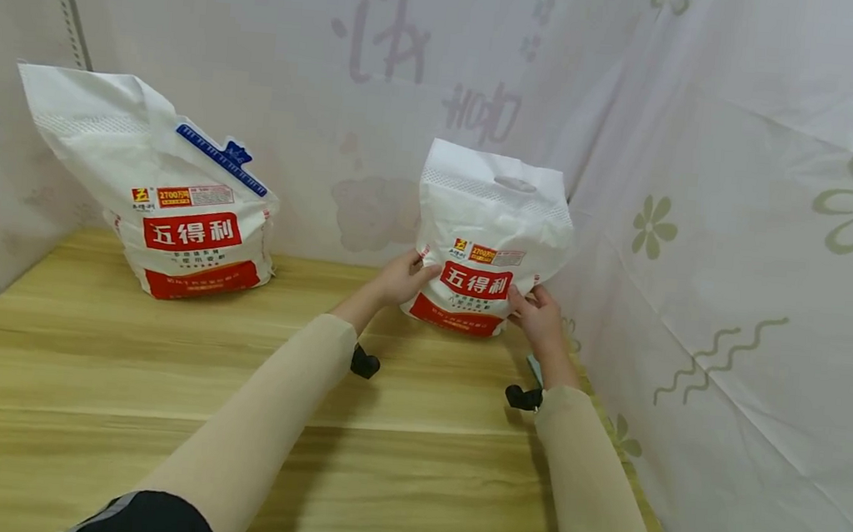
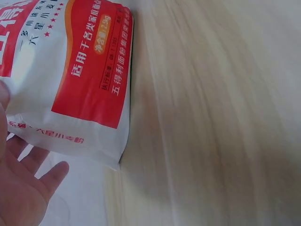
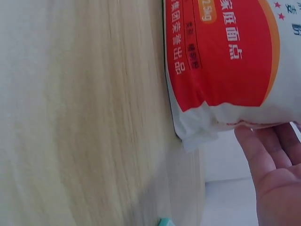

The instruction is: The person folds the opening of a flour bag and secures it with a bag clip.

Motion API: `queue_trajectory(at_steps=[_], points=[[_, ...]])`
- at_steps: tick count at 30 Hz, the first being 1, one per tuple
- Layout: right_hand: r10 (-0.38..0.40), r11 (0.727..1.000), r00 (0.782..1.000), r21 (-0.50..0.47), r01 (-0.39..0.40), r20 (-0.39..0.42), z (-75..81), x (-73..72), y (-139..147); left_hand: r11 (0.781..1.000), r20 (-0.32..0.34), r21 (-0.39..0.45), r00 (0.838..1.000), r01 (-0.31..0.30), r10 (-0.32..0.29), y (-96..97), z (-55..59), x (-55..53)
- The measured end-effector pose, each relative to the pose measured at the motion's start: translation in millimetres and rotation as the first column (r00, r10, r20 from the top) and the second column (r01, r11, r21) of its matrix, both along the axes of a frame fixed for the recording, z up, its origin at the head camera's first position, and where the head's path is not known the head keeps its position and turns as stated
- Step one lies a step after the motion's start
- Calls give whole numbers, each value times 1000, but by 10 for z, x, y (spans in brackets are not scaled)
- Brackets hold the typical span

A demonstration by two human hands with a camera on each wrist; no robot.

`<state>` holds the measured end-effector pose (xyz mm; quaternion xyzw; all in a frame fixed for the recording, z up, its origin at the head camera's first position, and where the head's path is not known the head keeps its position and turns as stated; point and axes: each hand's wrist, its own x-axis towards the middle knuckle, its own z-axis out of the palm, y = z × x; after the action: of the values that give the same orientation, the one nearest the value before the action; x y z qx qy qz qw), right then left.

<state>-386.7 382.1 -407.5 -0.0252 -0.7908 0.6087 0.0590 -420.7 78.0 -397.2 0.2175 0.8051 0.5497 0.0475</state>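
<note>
A white flour bag [image 1: 499, 209] with red print and a cut-out handle stands upright against the back curtain. On its left side, my left hand [image 1: 399, 279] holds it, thumb on the front and fingers round the edge. The right hand [image 1: 542, 321] grips the opposite side the same way. In the left wrist view, the left hand [image 2: 23, 183] shows its fingers at the bag's side, near the bottom corner. The right wrist view shows the right hand [image 3: 277, 169] with fingers reaching behind the bag [image 3: 225, 61].
A second flour bag [image 1: 107, 120] leans at the back left, a blue ruler-like strip [image 1: 220, 160] against its upper right. A pale teal item [image 1: 534, 369] lies by my right wrist. The wooden table [image 1: 162, 379] meets curtains behind and at right [image 1: 735, 265].
</note>
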Motion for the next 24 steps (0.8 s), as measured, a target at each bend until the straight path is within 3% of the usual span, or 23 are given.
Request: queue_trajectory(at_steps=[8,24], points=[[72,997,997,28,-71,-15,-35,44,-96,999,-3,28,1000,-20,20,-234,-59,208],[236,966,972,101,-237,15,29,200,-473,994,-26,-34,994,-106,105,-807,-102,606]])
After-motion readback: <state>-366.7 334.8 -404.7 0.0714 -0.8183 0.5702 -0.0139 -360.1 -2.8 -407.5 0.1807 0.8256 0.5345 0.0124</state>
